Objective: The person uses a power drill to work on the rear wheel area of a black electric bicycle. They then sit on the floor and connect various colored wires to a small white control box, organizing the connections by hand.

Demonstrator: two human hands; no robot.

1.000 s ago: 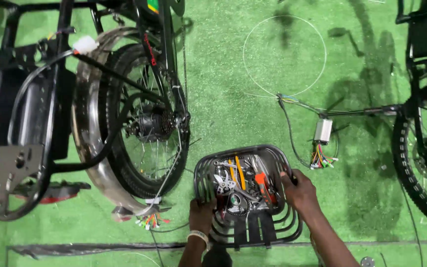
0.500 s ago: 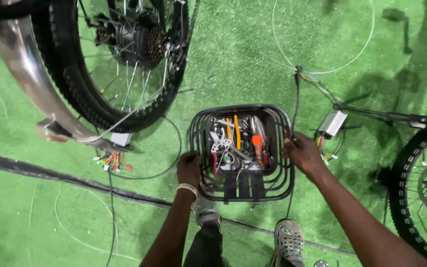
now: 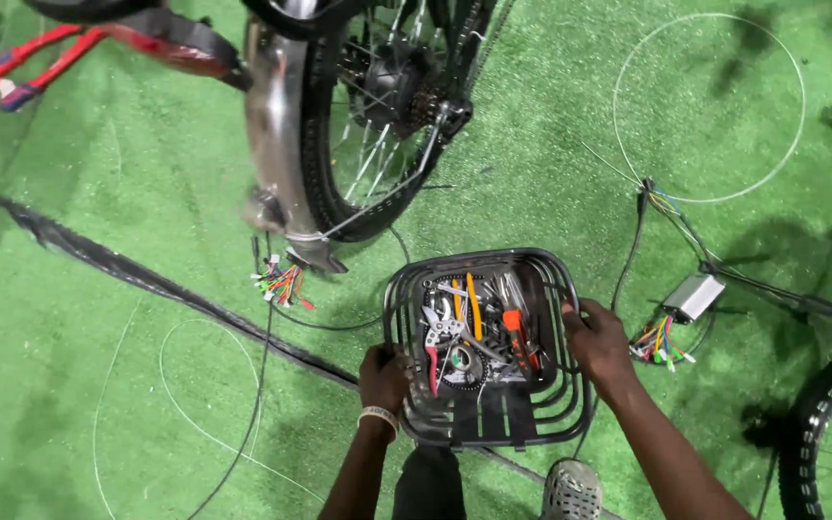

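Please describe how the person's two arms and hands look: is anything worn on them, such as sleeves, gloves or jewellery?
Both forearms are bare, with no sleeves in view, and neither hand wears a glove. The left hand has a thin, pale band around its wrist. The right hand and its wrist show nothing worn. No rings are visible.

left hand [image 3: 383,378]: fingers curled shut in a grip, band on wrist, arm reaching forward | right hand [image 3: 597,339]: fingers curled shut in a grip, forearm angled in from lower right
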